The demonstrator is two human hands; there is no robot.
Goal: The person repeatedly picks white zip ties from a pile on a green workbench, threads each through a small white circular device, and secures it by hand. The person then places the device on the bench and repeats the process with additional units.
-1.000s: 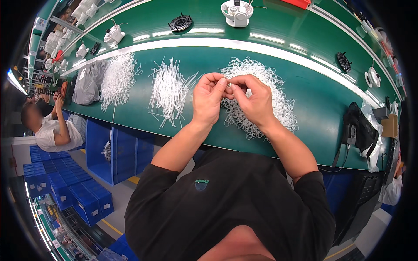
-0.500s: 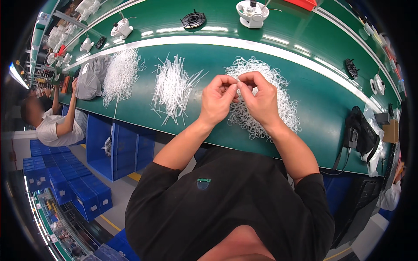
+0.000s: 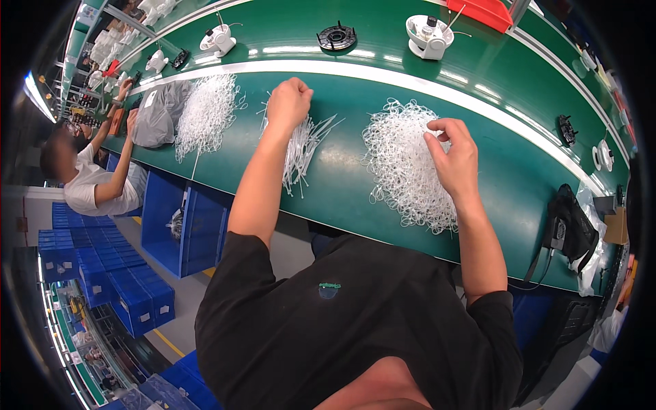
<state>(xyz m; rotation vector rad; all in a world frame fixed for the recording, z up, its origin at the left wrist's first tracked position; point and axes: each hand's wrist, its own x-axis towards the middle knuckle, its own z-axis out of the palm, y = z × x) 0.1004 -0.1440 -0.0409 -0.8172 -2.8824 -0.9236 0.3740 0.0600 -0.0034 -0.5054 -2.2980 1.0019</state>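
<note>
Over the far end of a pile of straight white cable ties is my left hand. Its fingers are bent together, and whatever they hold, if anything, is hidden. My right hand hovers at the right side of a larger heap of looped white cable ties. Thumb and forefinger there are curved with a gap between them, and I see nothing gripped. Left of the straight ties lies a second heap of looped white ties.
A grey plastic bag sits beside the left heap, near a co-worker. Beyond a white rail, white device housings and black round parts stand on the green line. A black bag lies right; blue crates stand lower left.
My hands, together over the right heap before, have parted. The left has moved left to the straight ties; the right has shifted slightly right and its fingers have loosened. The view has shifted a little.
</note>
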